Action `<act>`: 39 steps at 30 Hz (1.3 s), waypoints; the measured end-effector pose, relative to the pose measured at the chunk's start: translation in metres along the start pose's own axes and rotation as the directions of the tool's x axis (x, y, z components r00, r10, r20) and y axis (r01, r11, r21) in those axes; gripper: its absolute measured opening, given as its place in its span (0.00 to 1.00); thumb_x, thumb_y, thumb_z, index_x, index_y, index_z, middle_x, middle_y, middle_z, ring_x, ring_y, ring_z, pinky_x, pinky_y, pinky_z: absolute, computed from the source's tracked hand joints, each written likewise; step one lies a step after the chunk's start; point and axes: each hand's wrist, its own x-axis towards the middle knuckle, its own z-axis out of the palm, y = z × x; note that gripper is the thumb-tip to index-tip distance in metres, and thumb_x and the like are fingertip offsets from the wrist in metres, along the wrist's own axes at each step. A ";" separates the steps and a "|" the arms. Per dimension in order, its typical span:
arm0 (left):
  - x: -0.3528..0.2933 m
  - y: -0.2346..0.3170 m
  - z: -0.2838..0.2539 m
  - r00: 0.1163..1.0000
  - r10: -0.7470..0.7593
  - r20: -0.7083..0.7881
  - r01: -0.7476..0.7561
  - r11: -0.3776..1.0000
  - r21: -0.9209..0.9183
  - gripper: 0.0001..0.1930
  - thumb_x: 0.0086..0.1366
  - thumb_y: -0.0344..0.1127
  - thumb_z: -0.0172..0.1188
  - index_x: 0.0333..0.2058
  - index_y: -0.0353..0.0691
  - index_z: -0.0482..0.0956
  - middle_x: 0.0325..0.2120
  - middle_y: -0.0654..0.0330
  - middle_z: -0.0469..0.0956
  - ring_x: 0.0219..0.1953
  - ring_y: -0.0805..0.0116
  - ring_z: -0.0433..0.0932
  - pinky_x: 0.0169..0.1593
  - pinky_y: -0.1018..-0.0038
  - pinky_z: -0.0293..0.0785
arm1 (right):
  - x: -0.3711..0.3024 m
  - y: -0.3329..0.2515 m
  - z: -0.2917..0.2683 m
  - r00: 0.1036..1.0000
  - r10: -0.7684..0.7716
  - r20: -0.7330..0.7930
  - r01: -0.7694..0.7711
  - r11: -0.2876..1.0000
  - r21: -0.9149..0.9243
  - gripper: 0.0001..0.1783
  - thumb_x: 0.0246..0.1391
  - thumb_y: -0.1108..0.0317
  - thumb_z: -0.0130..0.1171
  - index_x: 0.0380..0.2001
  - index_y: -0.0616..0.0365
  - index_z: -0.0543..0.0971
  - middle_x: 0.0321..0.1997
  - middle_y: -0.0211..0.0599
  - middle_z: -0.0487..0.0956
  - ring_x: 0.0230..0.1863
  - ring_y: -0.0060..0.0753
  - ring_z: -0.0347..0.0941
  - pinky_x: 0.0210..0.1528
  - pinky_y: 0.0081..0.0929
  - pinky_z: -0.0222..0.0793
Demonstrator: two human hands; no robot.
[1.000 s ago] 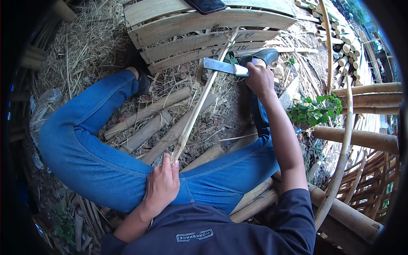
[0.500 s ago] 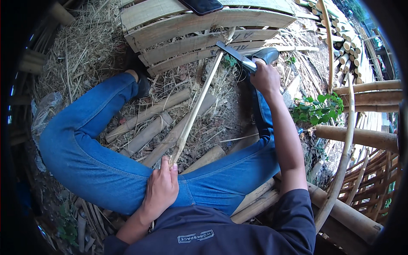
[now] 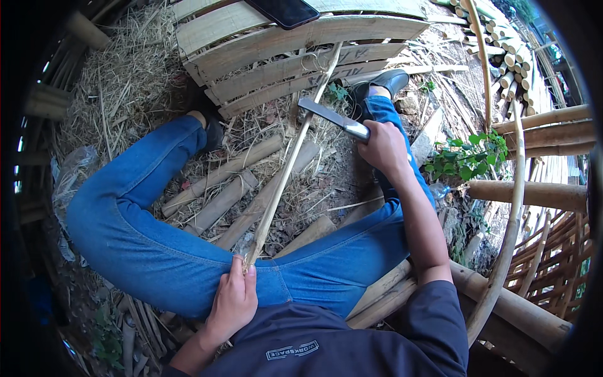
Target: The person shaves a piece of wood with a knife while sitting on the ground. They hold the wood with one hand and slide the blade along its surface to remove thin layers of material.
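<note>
1. A slatted crate of pale wooden boards (image 3: 264, 47) is seen at the top of the view.
2. Legs in blue denim jeans (image 3: 169, 226) are spread apart; cut lengths of brown bamboo (image 3: 223, 201) are seen on the straw-strewn ground between them.
3. A long, narrow, pale bamboo strip (image 3: 287, 169) is slanted between the legs, its far end in front of the crate's boards, its near end at the lap. Splitting to a narrow width is judged done; since loose fibres are noted at the near end, smoothing there is judged unfinished. The finished share of its length cannot be told.
4. A flat, grey metal blade (image 3: 333, 117) is held across the strip's upper part; contact cannot be confirmed.
5. The right hand (image 3: 384, 147) is closed in a fist around the blade's handle, which is mostly hidden.
6. The strip's near end is pinched between thumb and forefinger of the left hand (image 3: 234, 298).
7. A flat black phone (image 3: 286, 12) is laid atop the crate.
8. Framed white lettering (image 3: 293, 350) is printed on the dark shirt (image 3: 377, 342); dark marks are noted on the crate's lower boards, partly covered by the strip.
</note>
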 end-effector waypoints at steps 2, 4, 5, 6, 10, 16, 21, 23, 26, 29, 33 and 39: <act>0.000 -0.001 0.007 1.000 -0.002 -0.031 0.003 1.000 0.029 0.20 0.72 0.39 0.44 0.53 0.28 0.62 0.30 0.34 0.75 0.34 0.33 0.72 0.41 0.48 0.66 | -0.011 -0.017 0.002 0.996 -0.049 0.070 0.045 0.997 0.062 0.11 0.38 0.66 0.60 0.29 0.54 0.81 0.22 0.49 0.79 0.28 0.53 0.78 0.35 0.46 0.75; 0.000 -0.001 0.008 0.999 0.004 -0.048 -0.001 0.998 0.058 0.21 0.72 0.40 0.43 0.54 0.28 0.61 0.30 0.34 0.75 0.34 0.34 0.72 0.41 0.48 0.66 | -0.017 -0.034 0.000 0.988 -0.121 0.096 0.113 0.989 0.093 0.09 0.37 0.66 0.60 0.26 0.54 0.79 0.21 0.48 0.78 0.27 0.53 0.78 0.33 0.45 0.75; 0.000 -0.001 0.006 0.999 -0.019 -0.044 0.020 1.000 0.024 0.21 0.72 0.41 0.43 0.54 0.28 0.61 0.30 0.34 0.75 0.34 0.34 0.72 0.41 0.48 0.66 | -0.017 -0.044 -0.003 0.982 -0.155 0.107 0.145 0.985 0.097 0.09 0.37 0.66 0.60 0.26 0.54 0.79 0.21 0.48 0.78 0.26 0.52 0.78 0.33 0.45 0.75; 0.000 -0.001 0.005 0.999 -0.038 -0.038 0.037 0.999 -0.011 0.21 0.72 0.41 0.43 0.54 0.27 0.61 0.31 0.34 0.75 0.35 0.33 0.72 0.42 0.48 0.66 | -0.016 -0.051 -0.006 0.976 -0.186 0.116 0.176 0.980 0.097 0.09 0.37 0.66 0.60 0.25 0.54 0.78 0.21 0.48 0.78 0.26 0.52 0.78 0.32 0.44 0.75; 0.001 -0.005 0.010 0.998 -0.025 -0.049 0.026 1.000 0.006 0.22 0.72 0.41 0.44 0.55 0.29 0.60 0.31 0.33 0.75 0.35 0.34 0.72 0.42 0.47 0.66 | -0.011 -0.058 -0.003 0.955 -0.197 0.220 0.190 0.980 0.051 0.07 0.37 0.67 0.59 0.24 0.54 0.79 0.20 0.48 0.78 0.26 0.53 0.78 0.33 0.45 0.75; 0.001 -0.006 0.014 0.993 0.027 -0.113 -0.026 1.000 0.006 0.21 0.72 0.41 0.44 0.56 0.33 0.61 0.33 0.34 0.76 0.35 0.34 0.73 0.42 0.48 0.67 | 0.007 -0.029 -0.009 0.958 0.056 0.281 -0.112 0.975 0.190 0.11 0.45 0.64 0.60 0.29 0.60 0.82 0.26 0.55 0.80 0.31 0.57 0.78 0.41 0.45 0.75; -0.001 -0.001 0.013 0.997 -0.006 -0.082 0.010 0.998 0.059 0.22 0.72 0.39 0.45 0.59 0.32 0.62 0.34 0.37 0.77 0.36 0.37 0.74 0.43 0.51 0.69 | -0.026 -0.042 0.005 0.926 -0.106 0.363 0.033 0.979 0.203 0.10 0.36 0.68 0.59 0.26 0.56 0.83 0.25 0.52 0.80 0.31 0.55 0.78 0.42 0.46 0.75; 0.004 -0.001 0.011 0.997 0.001 -0.079 0.003 0.999 0.052 0.23 0.72 0.39 0.45 0.60 0.32 0.62 0.34 0.37 0.77 0.36 0.37 0.74 0.43 0.52 0.69 | -0.016 -0.034 0.005 0.954 -0.093 0.286 0.053 0.988 0.146 0.10 0.34 0.68 0.58 0.26 0.54 0.83 0.23 0.50 0.79 0.30 0.54 0.78 0.40 0.45 0.75; 0.004 -0.006 0.009 0.996 -0.015 -0.085 0.018 0.999 0.035 0.23 0.72 0.39 0.45 0.60 0.31 0.62 0.35 0.37 0.77 0.35 0.37 0.74 0.44 0.52 0.69 | -0.013 -0.049 0.015 0.969 -0.102 0.225 0.065 0.984 0.164 0.09 0.35 0.68 0.58 0.24 0.53 0.83 0.22 0.49 0.79 0.29 0.54 0.78 0.39 0.46 0.75; 0.003 -0.002 0.010 0.994 -0.036 -0.105 0.039 0.999 0.020 0.23 0.72 0.38 0.45 0.60 0.31 0.62 0.35 0.36 0.77 0.35 0.37 0.74 0.43 0.52 0.69 | -0.017 -0.049 0.014 0.966 -0.162 0.199 0.125 0.974 0.188 0.08 0.35 0.68 0.58 0.24 0.53 0.82 0.22 0.48 0.79 0.28 0.54 0.78 0.38 0.46 0.75; 0.004 0.002 0.008 0.995 -0.015 -0.101 0.015 1.000 -0.001 0.21 0.72 0.37 0.45 0.58 0.31 0.64 0.33 0.35 0.77 0.35 0.35 0.74 0.42 0.51 0.69 | -0.001 -0.021 0.026 0.995 -0.068 0.068 0.060 0.991 0.121 0.11 0.36 0.68 0.59 0.28 0.52 0.83 0.22 0.49 0.79 0.29 0.52 0.78 0.37 0.46 0.75; 0.002 0.003 0.007 0.995 -0.044 -0.087 0.043 0.999 -0.015 0.20 0.71 0.36 0.45 0.56 0.30 0.65 0.30 0.37 0.77 0.34 0.35 0.75 0.39 0.50 0.68 | 0.006 -0.037 0.010 0.971 -0.165 0.173 0.156 0.985 0.068 0.12 0.40 0.67 0.57 0.31 0.54 0.83 0.25 0.50 0.80 0.31 0.53 0.79 0.38 0.46 0.76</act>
